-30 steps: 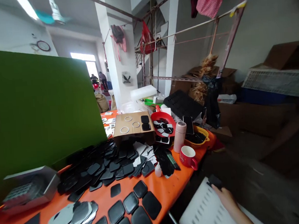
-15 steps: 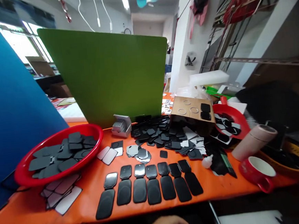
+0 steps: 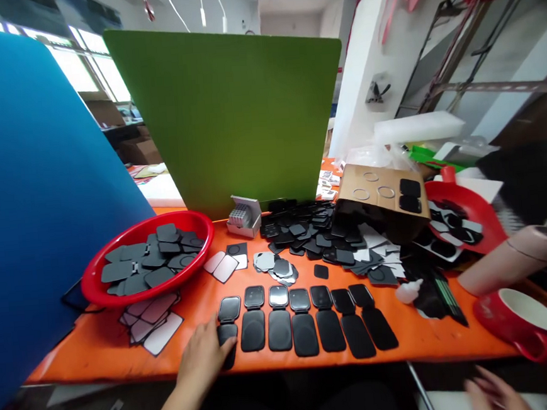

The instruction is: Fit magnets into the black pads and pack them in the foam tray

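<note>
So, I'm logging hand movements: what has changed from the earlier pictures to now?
The left hand has come onto the leftmost black case, untouched half a second ago; the case seems straighter, though partly covered. The view has swung left since the first picture. The right hand shows at the lower right; its grip is unclear. The other six cases, red basin and red mug stayed put.

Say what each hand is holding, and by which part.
Left hand: touching the leftmost two-part black piece in the row, thumb on its lower half; whether it grips cannot be told. Right hand: blurred, no held thing visible.
</note>
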`<state>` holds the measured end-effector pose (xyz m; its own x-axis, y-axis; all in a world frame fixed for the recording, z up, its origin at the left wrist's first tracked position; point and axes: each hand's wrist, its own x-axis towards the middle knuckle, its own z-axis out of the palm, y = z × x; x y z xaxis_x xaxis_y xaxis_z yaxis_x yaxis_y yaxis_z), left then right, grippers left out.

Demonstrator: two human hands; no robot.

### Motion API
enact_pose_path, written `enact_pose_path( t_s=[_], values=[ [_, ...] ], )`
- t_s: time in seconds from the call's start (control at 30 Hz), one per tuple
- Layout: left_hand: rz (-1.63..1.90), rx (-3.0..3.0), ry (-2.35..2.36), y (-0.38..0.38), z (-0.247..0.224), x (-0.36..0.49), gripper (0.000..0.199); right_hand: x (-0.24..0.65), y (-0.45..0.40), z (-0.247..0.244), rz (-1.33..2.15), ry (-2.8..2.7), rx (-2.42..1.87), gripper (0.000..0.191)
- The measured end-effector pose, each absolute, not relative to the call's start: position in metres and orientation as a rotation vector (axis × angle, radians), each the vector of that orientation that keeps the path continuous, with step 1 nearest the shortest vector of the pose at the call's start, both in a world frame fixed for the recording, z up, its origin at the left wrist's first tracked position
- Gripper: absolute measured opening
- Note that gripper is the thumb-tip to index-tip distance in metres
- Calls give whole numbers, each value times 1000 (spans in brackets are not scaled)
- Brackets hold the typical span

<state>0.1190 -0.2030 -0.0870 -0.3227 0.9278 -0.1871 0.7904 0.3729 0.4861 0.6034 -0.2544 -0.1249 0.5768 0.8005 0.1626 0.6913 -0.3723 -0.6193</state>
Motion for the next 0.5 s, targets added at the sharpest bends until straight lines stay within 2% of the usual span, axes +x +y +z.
enact_pose_path(
  t_s=[0.07,0.17,0.27,0.33,0.4,0.5],
  values=[
    [524,1311,2105,-197,-90,116,71,552,-255,-115,400,-1232,-1902,53],
    [593,1206,1933,-194,-82,113,52,458,-245,-97,958,-1515,-1527,33],
    [698,1136,1733,-207,-63,125,46,381,-240,-88,1509,-1494,-1206,33],
    [866,933,1510,-221,-53,149,46,349,-242,-86,1764,-1275,-1063,47],
    [959,709,1325,-232,-50,180,44,336,-246,-85,1871,-1112,-980,52],
    [923,608,1261,-238,-58,220,41,350,-251,-75,1675,-946,-1068,39]
  ],
)
